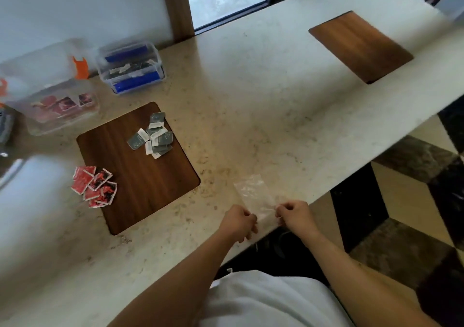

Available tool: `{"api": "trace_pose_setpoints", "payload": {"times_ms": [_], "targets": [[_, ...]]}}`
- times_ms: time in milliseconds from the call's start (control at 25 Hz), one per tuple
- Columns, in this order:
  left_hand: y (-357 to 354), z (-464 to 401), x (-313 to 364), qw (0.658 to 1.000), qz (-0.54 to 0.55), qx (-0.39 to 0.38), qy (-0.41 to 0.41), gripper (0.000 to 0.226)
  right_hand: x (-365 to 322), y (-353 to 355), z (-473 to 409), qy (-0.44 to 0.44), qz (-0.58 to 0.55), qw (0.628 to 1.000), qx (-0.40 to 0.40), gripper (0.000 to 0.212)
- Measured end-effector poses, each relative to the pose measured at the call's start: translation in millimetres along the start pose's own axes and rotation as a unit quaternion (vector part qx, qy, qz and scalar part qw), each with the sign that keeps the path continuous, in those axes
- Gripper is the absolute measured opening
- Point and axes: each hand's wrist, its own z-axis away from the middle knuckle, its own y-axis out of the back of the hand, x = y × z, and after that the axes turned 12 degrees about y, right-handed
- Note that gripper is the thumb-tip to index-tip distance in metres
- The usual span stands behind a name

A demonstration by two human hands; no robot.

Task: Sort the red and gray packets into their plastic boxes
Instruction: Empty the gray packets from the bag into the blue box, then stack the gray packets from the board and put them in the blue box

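Observation:
A clear plastic bag (pixel 253 193) lies flat near the counter's front edge. My left hand (pixel 238 221) and my right hand (pixel 295 215) each pinch its near end. A pile of gray packets (pixel 153 135) rests on a wooden inlay (pixel 140 183). Several red packets (pixel 95 187) lie at that inlay's left edge. At the back left stands a clear box with orange clips (pixel 50 88) holding red packets. Beside it a clear box with blue clips (pixel 131 66) holds gray packets.
The stone counter (pixel 263 105) runs diagonally, its front edge just under my hands. A second wooden inlay (pixel 360 46) sits far right. A blurred grey object (pixel 20 168) lies at the left. Window and wooden post stand behind the boxes.

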Motion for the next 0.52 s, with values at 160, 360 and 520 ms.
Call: {"api": "trace_pose_setpoints", "payload": {"times_ms": [160, 360, 520], "targets": [[-6, -1, -3, 0.998, -0.062, 0.016, -0.012, 0.042, 5, 2, 7, -0.029, -0.014, 0.999, 0.032, 0.01], [4, 0, -6, 0.999, -0.051, 0.01, 0.006, 0.034, -8, 3, 7, 0.002, -0.004, 0.998, 0.058, 0.008], [30, 2, -7, 0.999, -0.007, 0.026, 0.024, 0.026, -48, -18, -7, 0.095, 0.056, 0.994, 0.025, 0.009]]}}
